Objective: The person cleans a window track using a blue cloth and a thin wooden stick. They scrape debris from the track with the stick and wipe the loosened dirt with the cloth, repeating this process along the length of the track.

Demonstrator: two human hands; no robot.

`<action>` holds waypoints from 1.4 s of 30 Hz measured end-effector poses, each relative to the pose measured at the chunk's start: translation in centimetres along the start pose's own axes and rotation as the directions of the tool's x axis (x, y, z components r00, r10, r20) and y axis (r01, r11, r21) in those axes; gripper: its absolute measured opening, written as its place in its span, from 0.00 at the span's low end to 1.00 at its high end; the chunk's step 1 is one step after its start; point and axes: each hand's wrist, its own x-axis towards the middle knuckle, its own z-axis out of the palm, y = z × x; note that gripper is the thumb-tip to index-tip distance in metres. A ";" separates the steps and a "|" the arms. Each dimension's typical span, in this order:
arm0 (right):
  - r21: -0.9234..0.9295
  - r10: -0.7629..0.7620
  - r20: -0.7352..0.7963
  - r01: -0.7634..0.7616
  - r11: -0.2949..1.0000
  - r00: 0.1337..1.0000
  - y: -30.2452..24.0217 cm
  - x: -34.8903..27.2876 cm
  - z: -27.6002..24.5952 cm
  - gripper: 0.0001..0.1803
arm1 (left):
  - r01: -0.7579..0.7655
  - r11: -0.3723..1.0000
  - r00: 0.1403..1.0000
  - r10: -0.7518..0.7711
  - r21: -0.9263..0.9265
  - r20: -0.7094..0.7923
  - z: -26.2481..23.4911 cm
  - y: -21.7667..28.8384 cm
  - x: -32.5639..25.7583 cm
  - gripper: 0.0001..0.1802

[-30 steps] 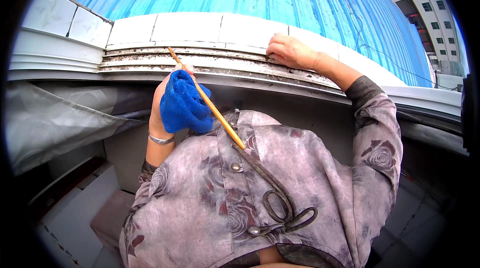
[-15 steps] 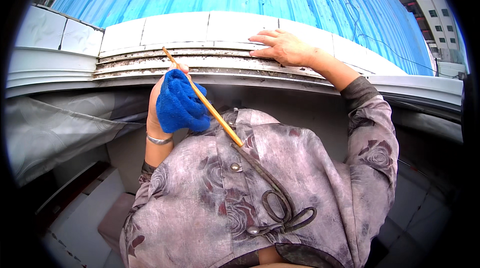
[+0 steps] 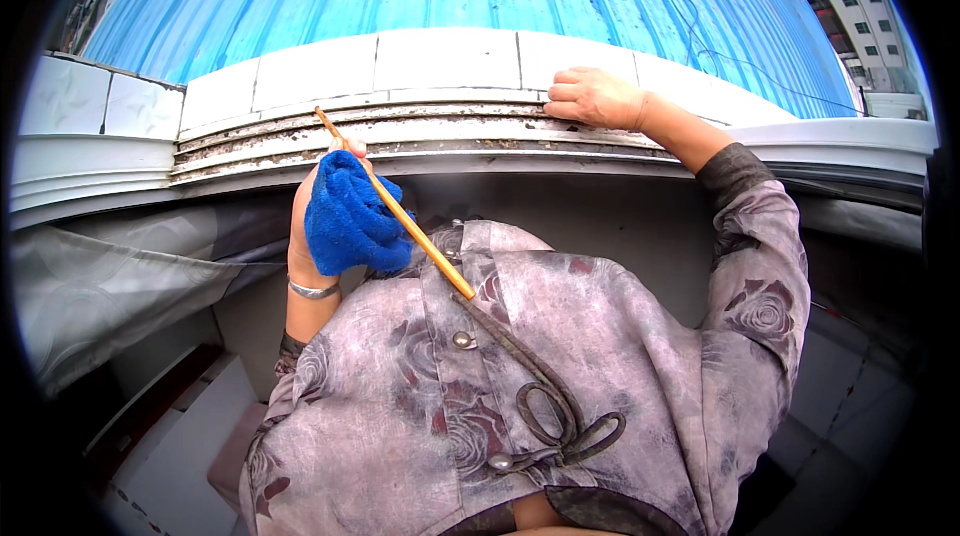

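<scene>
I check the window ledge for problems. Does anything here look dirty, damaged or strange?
Yes. The grooved window track holds dark grime along its channels, unlike the cleaner white tiles above. The left hand holds a blue cloth and thin stick; the right hand rests on the track.

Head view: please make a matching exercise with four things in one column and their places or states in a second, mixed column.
1. left hand
2. right hand
3. thin stick
4. scissors

a. hangs against the patterned shirt
b. lies flat on the dirty ledge
c. grips a blue cloth
d. runs slanted up to the ledge

Pairs: 1-c, 2-b, 3-d, 4-a
</scene>
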 end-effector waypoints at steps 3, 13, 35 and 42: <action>0.098 0.065 -0.266 -0.040 0.994 0.962 -0.6 0.3 0.0 0.09 | 0.016 1.000 1.000 -0.016 0.003 0.000 -0.1 -0.5 0.1 0.14; 0.205 0.307 -0.290 -0.254 0.945 0.906 0.2 -0.9 -1.6 0.13 | 0.034 0.999 0.999 -0.034 -0.005 0.000 0.5 -1.4 0.4 0.13; -0.107 0.437 -0.612 -0.616 0.780 0.659 7.0 -2.7 -0.5 0.12 | 0.044 0.994 0.993 -0.033 0.103 -0.112 2.7 -2.1 1.1 0.17; 0.130 0.344 -0.240 -0.322 0.938 0.908 -2.0 0.9 0.5 0.12 | 0.060 0.991 0.990 -0.044 0.119 -0.137 3.1 -2.5 1.4 0.15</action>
